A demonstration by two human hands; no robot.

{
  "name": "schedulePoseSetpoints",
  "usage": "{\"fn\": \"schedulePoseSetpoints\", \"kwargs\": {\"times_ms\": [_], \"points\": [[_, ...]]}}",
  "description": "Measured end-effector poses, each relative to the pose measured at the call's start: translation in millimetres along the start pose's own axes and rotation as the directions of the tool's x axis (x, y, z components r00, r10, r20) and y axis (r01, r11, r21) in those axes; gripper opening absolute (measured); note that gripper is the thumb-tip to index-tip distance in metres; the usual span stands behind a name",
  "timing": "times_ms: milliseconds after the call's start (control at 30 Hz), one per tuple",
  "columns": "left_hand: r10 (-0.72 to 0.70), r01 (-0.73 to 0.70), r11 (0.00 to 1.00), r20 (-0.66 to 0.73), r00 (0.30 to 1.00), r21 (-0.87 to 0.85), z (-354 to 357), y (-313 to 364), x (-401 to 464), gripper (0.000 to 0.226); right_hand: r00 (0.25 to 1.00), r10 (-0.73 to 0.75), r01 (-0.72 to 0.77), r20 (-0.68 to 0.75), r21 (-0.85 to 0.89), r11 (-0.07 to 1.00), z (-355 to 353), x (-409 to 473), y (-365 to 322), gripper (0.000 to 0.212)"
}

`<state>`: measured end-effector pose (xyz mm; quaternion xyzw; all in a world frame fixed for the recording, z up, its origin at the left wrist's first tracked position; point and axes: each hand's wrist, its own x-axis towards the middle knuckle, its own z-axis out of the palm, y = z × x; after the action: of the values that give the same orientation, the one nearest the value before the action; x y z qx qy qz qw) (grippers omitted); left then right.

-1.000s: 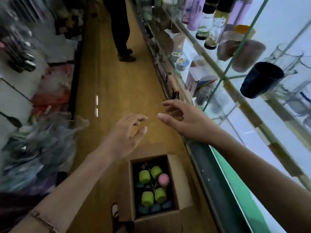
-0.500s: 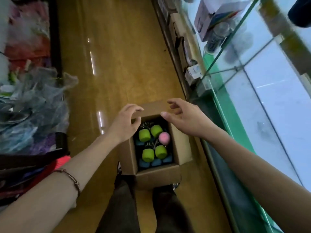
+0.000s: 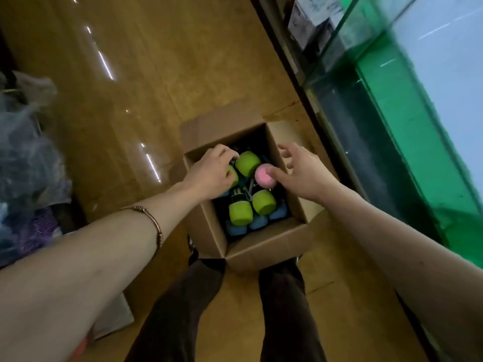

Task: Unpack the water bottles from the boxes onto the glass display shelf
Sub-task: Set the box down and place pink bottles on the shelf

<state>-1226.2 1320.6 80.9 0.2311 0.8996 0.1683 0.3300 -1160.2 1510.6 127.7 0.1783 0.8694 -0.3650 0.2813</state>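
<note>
left hand [image 3: 212, 171] had dropped into the open box [image 3: 264, 246], fingers curling onto a green-capped bottle [image 3: 247, 163] at 10 o'clock; right hand [image 3: 303, 170], spread wide, thumb touching the pink cap [image 3: 264, 175]. lifting out looked next.

One open box [image 3: 264, 246] holds four green-capped bottles [image 3: 247, 163], one pink-capped bottle [image 3: 264, 175], and perhaps four blue caps [image 3: 257, 222] along its near edge.

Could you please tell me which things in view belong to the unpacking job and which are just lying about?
Part of the job:
- cardboard box on the floor
- green-capped bottles, left hand gripping one
- pink-capped bottle, right hand touching it
- glass shelf

Lying about:
- plastic bags
- small boxes under the shelf
</note>
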Motion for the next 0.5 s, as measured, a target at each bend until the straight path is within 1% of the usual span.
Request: {"fn": "schedulePoseSetpoints", "kwargs": {"times_ms": [100,167,233,300,367,500], "points": [[0.034,-0.039,0.997,0.066,0.997,0.07,45.1,-23.6,29.3,0.043,1.0,0.027,-0.027,0.014,-0.02,0.999,32.1,30.7,37.6,0.068],[0.033,-0.046,0.993,0.125,0.992,0.105,77.7,-34.8,44.9,0.046,0.996,0.077,-0.076,0.039,-0.015,0.997,50.3,43.4,65.6,0.069],[0.006,-0.026,0.994,0.186,0.982,0.106,107.6,-42.8,58.6,0.052,0.987,0.147,-0.15,0.058,0.062,0.987,66.0,50.5,91.3,0.069],[-0.013,-0.017,0.994,0.257,0.966,0.112,134.9,-47.8,71.5,0.064,0.974,0.212,-0.222,0.083,0.141,0.965,83.4,55.6,115.0,0.069],[-0.01,-0.047,0.983,0.311,0.95,0.175,155.5,-47.6,84.0,0.077,0.963,0.249,-0.263,0.101,0.167,0.95,102.0,60.5,135.7,0.069],[0.049,-0.127,0.961,0.303,0.952,0.244,189.2,-41.1,119.4,0.088,0.95,0.282,-0.307,0.131,0.254,0.917,136.8,77.2,169.3,0.068]]}}
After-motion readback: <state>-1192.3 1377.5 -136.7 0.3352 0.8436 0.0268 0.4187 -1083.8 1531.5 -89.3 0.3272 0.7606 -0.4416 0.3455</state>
